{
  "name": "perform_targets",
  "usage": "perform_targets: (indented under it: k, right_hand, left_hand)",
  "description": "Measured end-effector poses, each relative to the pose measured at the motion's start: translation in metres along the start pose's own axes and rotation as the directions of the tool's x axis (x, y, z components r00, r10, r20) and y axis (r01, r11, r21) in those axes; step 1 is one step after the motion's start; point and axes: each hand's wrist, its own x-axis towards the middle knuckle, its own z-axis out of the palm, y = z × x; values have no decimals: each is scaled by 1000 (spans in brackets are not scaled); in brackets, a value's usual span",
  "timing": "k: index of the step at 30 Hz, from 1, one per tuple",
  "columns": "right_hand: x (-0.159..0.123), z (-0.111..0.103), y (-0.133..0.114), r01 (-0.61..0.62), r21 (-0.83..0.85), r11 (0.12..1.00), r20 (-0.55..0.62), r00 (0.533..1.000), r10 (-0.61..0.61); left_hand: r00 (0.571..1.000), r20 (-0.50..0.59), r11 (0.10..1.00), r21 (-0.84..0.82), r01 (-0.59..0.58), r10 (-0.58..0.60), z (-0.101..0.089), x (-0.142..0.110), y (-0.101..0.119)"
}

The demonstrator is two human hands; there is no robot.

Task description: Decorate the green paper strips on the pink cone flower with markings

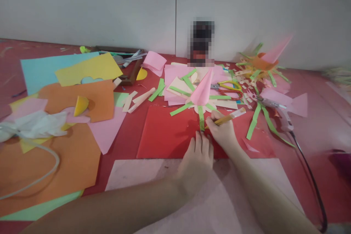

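My right hand [222, 129] is closed around a yellow pen [230, 117] with a clear, whitish upper end. Its tip points at the lower end of a green paper strip [201, 115]. Flat on the red board [164, 131], my left hand [199, 150] has its fingers stretched out, fingertips by that same strip end. The strip belongs to a paper piece with a pink cone [202, 89] standing on a cream scalloped base [197, 108], from which several green strips spread out. My fingers partly hide the pen's tip and the strip end.
Scissors [230, 89] lie behind the cone. To the right are a glue gun [283, 115] with a black cord and a similar paper piece with an orange base [265, 62]. Orange sheets [68, 157], a white plastic bag [41, 124] and a brown tray [135, 71] lie left.
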Motion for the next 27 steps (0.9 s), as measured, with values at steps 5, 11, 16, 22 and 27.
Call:
perform_targets:
  k: [5,11,16,22,27]
  right_hand:
    - [2,-2,3,-47,85,995,-37,998,51]
    - [6,-2,13,-180,402,898,-29,977,209]
    - [9,-7,12,-205,547,812,-29,964,263]
    - [16,-22,15,-158,585,796,-200,923,330]
    - [24,-30,19,-137,568,811,-293,887,356]
  left_hand:
    - [1000,-8,1000,8,4,-4,1,1,0]
    - [999,-40,998,54,-9,11,4,0,1]
    - [999,-44,997,74,3,0,3,0,-1]
    - [997,-71,1000,19,8,-7,3,-1,-2]
    - [989,-148,999,-35,4,-9,5,3,-14]
